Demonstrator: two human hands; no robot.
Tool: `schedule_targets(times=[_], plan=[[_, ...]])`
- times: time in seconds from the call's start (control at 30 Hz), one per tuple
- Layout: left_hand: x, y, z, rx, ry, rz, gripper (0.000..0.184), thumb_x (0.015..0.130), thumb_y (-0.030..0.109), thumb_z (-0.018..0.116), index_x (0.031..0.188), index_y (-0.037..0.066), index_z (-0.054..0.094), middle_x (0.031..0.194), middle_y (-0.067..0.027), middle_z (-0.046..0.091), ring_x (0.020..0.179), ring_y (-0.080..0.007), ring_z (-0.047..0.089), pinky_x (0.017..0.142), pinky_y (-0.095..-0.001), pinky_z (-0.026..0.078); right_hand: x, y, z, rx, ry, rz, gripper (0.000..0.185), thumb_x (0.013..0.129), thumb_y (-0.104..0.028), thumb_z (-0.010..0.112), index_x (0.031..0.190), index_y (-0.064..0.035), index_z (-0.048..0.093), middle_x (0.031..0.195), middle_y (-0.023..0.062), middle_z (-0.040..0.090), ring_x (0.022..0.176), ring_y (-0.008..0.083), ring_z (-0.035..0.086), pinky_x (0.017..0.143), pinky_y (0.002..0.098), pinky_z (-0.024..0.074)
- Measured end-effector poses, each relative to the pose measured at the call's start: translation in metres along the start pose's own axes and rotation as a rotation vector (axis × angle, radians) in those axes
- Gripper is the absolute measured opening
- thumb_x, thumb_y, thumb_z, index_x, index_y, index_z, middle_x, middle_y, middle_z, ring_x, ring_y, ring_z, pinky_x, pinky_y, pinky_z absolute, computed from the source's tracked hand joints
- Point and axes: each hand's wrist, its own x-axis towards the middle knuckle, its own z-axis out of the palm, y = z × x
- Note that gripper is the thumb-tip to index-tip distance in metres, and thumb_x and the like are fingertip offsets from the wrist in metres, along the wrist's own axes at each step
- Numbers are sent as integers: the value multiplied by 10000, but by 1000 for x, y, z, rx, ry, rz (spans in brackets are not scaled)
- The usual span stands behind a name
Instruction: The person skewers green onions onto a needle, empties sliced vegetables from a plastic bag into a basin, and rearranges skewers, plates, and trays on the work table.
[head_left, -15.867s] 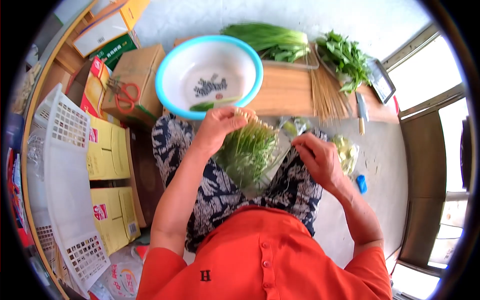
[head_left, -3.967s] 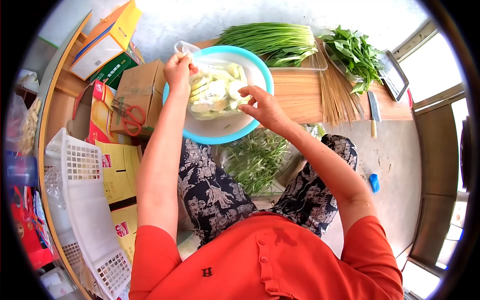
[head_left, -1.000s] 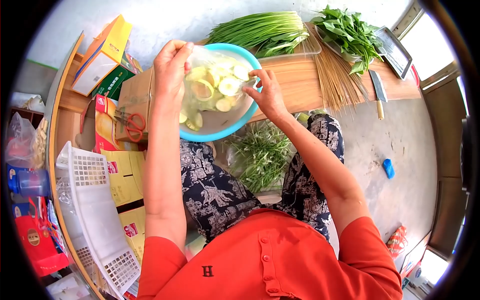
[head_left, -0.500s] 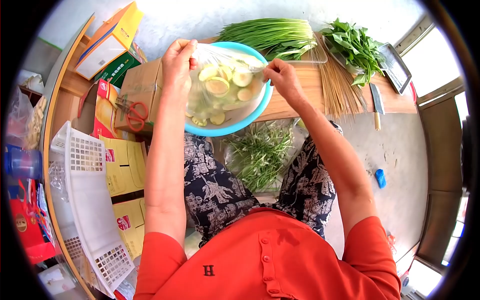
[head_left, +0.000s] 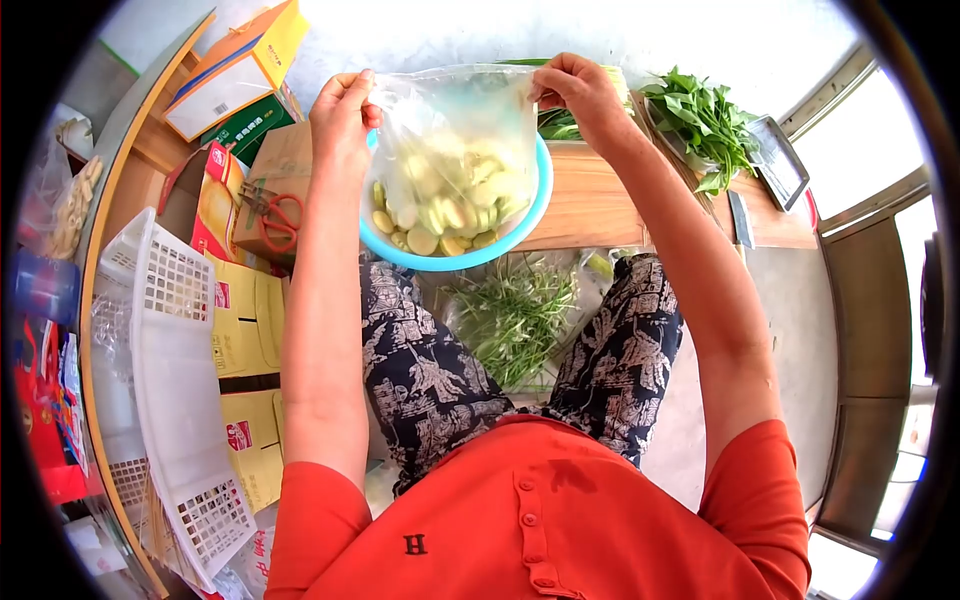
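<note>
A clear plastic bag (head_left: 455, 130) is stretched wide over the white basin with a blue rim (head_left: 547, 175). My left hand (head_left: 343, 112) pinches its left upper corner, and my right hand (head_left: 577, 88) pinches the right upper corner. Pale green vegetable slices (head_left: 430, 232) lie in the basin, some seen blurred through the bag. Whether any slices are still inside the bag, I cannot tell. Below the basin, between my knees, cut green stalks (head_left: 515, 315) rest in an open clear bag.
On the wooden table (head_left: 580, 205) are leafy greens (head_left: 705, 125), a black-rimmed tray (head_left: 778, 160), thin sticks and a knife (head_left: 740, 218), partly behind my right arm. Long green stalks show behind my right hand. At left are red-handled scissors (head_left: 280, 220), cartons and a white plastic basket (head_left: 180, 350).
The bag has gone from hanging full of slices to being held higher and spread wide. More slices now lie in the basin. Both hands have moved up and farther apart.
</note>
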Motion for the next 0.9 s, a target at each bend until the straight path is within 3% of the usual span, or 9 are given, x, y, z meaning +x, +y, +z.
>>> schedule_targets(times=[0.3, 0.47, 0.5, 0.63, 0.7, 0.8, 0.83, 0.87, 0.9], plan=[[-7, 14, -4, -79, -25, 90, 124, 866, 139, 635, 836, 46, 558, 640, 6, 496, 502, -78, 454, 463, -210, 375, 23, -39, 14, 109, -29, -165, 140, 861, -124, 567, 825, 11, 578, 792, 83, 635, 768, 149, 626, 753, 266, 511], [-22, -10, 2, 328, -76, 155, 335, 773, 242, 738, 965, 26, 567, 737, -5, 567, 550, -50, 479, 489, -194, 387, 38, -46, 38, 213, -82, -113, 160, 842, -159, 564, 758, -23, 552, 703, 83, 601, 668, 156, 599, 664, 288, 504], [-33, -8, 8, 446, -77, 136, 539, 701, 314, 791, 1068, 5, 545, 859, -46, 590, 639, -90, 541, 541, -219, 442, 37, -48, 42, 210, -81, -115, 160, 842, -159, 564, 758, -23, 552, 703, 83, 601, 668, 156, 599, 664, 288, 504], [-41, -39, 13, 592, -114, 273, 663, 676, 347, 798, 1151, -17, 513, 1005, -106, 576, 819, -183, 585, 677, -291, 489, 31, -52, 60, 198, -179, -148, 106, 803, -88, 606, 790, 17, 606, 793, 102, 631, 760, 178, 629, 754, 283, 528], [-46, -40, 20, 800, -131, 281, 737, 673, 365, 793, 1223, -10, 475, 1116, -158, 535, 1000, -262, 553, 830, -368, 468, 26, -59, 63, 200, -180, -165, 107, 796, -91, 617, 788, 15, 608, 792, 96, 630, 767, 174, 626, 751, 282, 527], [-49, -32, 32, 877, -110, 296, 679, 682, 358, 786, 1203, 19, 513, 1149, -177, 516, 1090, -257, 511, 887, -399, 438, 23, -65, 74, 201, -246, -194, 114, 787, -106, 638, 767, 2, 609, 792, 79, 627, 777, 164, 619, 741, 279, 522], [-45, -37, 31, 913, -83, 322, 529, 721, 339, 748, 1104, 13, 585, 1055, -189, 571, 996, -271, 568, 842, -406, 464, 20, -66, 76, 177, -307, -167, 109, 786, -105, 640, 760, -4, 610, 795, 75, 629, 780, 159, 618, 746, 277, 517], [-41, -37, 32, 911, -85, 326, 529, 721, 339, 748, 1104, 13, 585, 1055, -189, 571, 996, -271, 568, 842, -406, 464, 18, -69, 77, 149, -369, -144, 104, 785, -105, 642, 754, -10, 612, 798, 70, 630, 783, 155, 616, 751, 275, 513], [-40, -32, 34, 739, -36, 170, 456, 741, 322, 724, 1035, -7, 609, 984, -184, 602, 935, -272, 593, 812, -404, 473, 18, -69, 77, 69, -396, -167, 144, 898, -178, 559, 895, -37, 588, 898, 43, 641, 865, 128, 613, 805, 283, 478]])
